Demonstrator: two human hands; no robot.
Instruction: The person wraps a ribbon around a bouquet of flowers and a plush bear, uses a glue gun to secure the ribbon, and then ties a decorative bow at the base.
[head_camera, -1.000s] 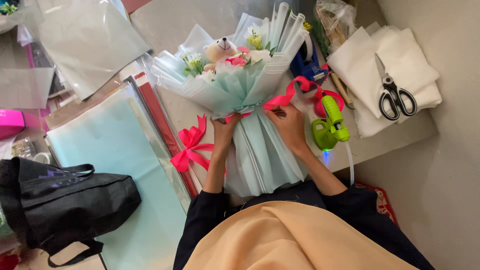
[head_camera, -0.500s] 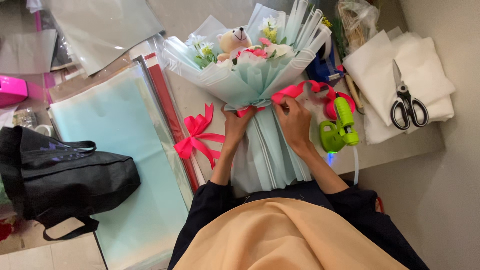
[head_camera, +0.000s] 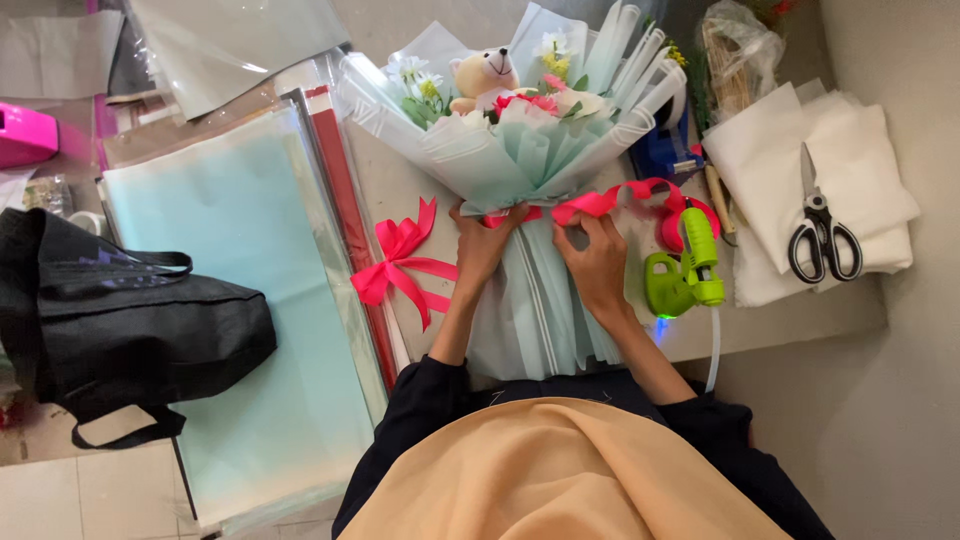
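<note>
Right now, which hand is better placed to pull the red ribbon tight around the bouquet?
Probably the right hand: it pinches the red ribbon where its loose length trails off, while the left hand steadies the bouquet neck.

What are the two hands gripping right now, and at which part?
Both hold the red ribbon at the bouquet's narrow neck: the left hand pins one end against the wrap, the right hand pinches the stretch leading toward the roll.
</note>
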